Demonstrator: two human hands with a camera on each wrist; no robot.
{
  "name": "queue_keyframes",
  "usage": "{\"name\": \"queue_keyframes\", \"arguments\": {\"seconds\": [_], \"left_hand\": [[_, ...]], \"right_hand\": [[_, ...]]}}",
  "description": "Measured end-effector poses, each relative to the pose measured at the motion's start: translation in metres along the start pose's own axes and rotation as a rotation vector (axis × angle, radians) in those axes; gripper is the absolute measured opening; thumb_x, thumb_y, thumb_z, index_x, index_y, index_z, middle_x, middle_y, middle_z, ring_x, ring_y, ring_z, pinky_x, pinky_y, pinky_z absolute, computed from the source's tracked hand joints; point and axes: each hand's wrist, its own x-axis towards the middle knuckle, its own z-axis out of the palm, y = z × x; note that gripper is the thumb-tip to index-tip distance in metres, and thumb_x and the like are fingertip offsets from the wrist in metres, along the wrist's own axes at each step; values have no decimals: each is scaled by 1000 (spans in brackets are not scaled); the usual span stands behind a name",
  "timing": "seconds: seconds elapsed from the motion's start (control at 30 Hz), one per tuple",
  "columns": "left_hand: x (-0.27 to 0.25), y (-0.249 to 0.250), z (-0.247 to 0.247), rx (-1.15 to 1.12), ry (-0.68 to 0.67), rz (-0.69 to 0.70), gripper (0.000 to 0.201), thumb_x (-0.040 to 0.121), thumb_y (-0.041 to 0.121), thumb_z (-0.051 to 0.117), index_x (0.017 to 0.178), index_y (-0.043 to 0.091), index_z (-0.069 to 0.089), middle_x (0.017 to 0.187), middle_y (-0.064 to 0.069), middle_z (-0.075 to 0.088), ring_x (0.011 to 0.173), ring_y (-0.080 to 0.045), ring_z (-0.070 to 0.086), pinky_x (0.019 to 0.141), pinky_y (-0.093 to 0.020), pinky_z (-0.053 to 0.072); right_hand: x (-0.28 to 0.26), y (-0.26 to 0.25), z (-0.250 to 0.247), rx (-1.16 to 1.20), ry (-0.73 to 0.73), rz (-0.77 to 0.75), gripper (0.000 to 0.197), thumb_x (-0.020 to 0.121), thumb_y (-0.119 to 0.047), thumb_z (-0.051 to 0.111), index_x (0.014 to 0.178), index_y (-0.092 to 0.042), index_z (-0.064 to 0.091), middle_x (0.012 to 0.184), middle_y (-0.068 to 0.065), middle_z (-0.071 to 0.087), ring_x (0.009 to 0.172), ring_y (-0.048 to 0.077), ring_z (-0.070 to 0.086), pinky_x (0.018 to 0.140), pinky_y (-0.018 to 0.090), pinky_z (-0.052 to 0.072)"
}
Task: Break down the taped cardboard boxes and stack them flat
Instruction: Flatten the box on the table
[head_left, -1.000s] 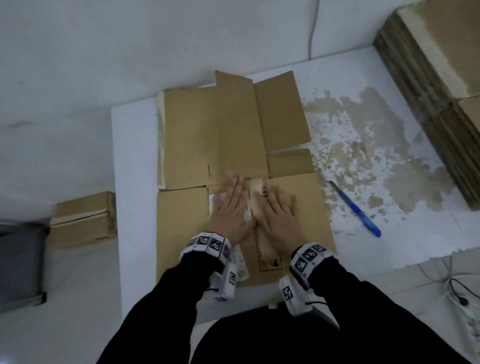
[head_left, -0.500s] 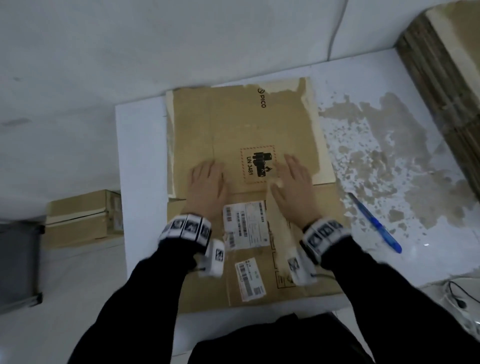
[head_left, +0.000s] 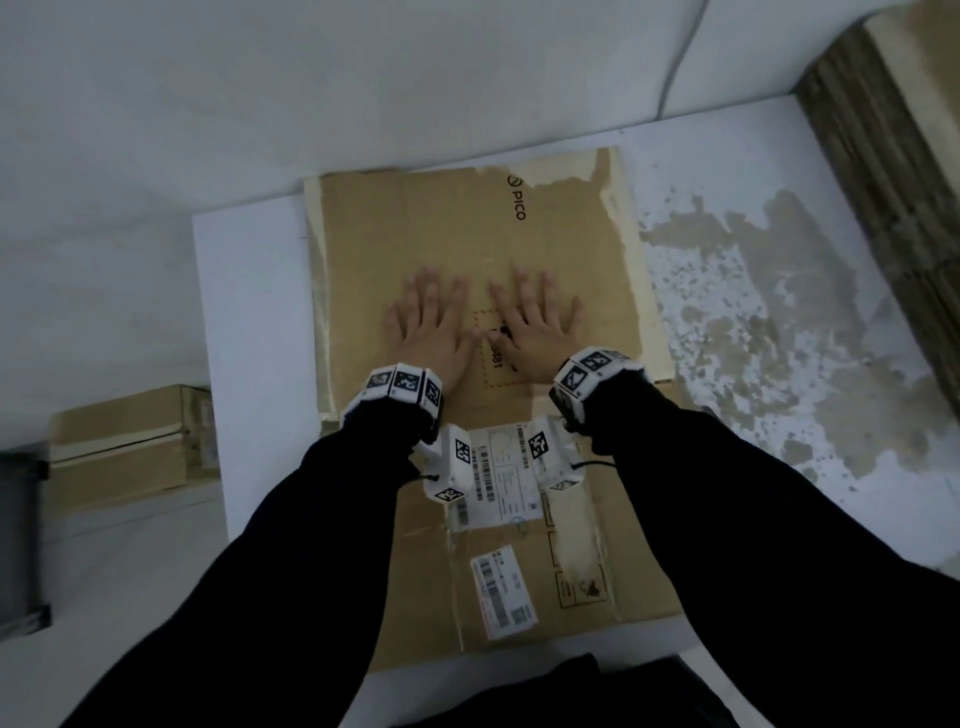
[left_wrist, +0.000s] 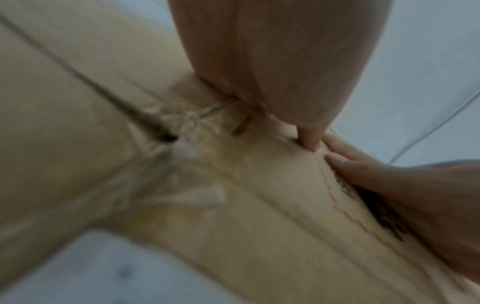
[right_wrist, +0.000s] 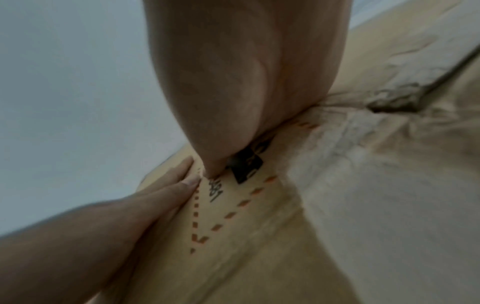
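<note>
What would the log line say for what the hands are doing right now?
step: flattening | left hand: flat, pressing | right hand: flat, pressing | object: brown flattened cardboard box | surface: white table

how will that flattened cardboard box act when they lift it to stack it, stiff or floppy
Probably floppy at the folds: the flattened cardboard box shows crease lines and a slit between panels. Likely light, being thin sheet under the left hand and right hand. It may slide on the smooth white table.
</note>
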Motion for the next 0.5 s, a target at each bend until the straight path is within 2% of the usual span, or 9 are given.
{"name": "queue_keyframes", "arguments": {"seconds": [0.03,0.1,0.17,0.23,0.27,0.33,0.43,0.5], "left_hand": [[-6,-1,0,-24,39,-19,67,97,55,26,150,36,-12,157,-2,-26,143,-24,-26,112,-53,-16],[-25,-10,3,-96,104,-165,72,92,65,27,149,40,-9,158,-2,-23,144,-22,-23,109,-55,-17],[-54,-23,10,-182,173,-406,81,88,70,32,151,36,-6,158,-8,-19,146,-24,-18,111,-59,-10],[-82,-30,14,-335,279,-617,87,86,63,47,153,27,4,159,-13,-9,147,-27,-8,114,-55,0],[-92,-31,16,-384,331,-678,88,84,57,55,152,22,11,159,-14,3,146,-28,2,114,-53,8],[-102,-30,14,-422,405,-750,84,78,44,67,145,16,26,148,-14,27,136,-30,23,106,-49,25],[-107,-32,4,-615,389,-784,81,72,36,75,137,8,36,136,-14,40,125,-32,40,98,-42,38],[-113,-35,-2,-721,368,-729,73,74,34,77,130,3,40,127,-15,51,115,-32,52,87,-35,44]], "right_hand": [[-3,2,-2,12,26,-17,63,96,-57,22,147,-40,-11,155,-6,-26,142,24,-25,110,58,-13],[-18,13,-1,60,155,22,62,96,-54,30,149,-40,0,158,-3,-15,145,25,-14,114,54,-5],[-43,35,6,130,327,202,60,96,-47,37,149,-34,13,159,6,0,146,31,0,116,52,5],[-71,60,12,258,427,419,59,94,-37,43,147,-25,21,156,14,14,143,34,12,115,53,17],[-82,68,14,330,451,489,59,93,-32,45,146,-20,24,153,16,20,141,35,17,113,53,21],[-92,75,16,427,489,520,60,92,-22,49,146,-12,25,148,17,31,136,35,27,109,50,27],[-94,85,9,523,491,538,63,89,-19,56,144,-5,28,143,20,37,132,37,33,106,50,31],[-97,94,0,561,481,447,55,90,-16,55,140,-1,37,137,23,45,126,38,40,104,46,34]]}}
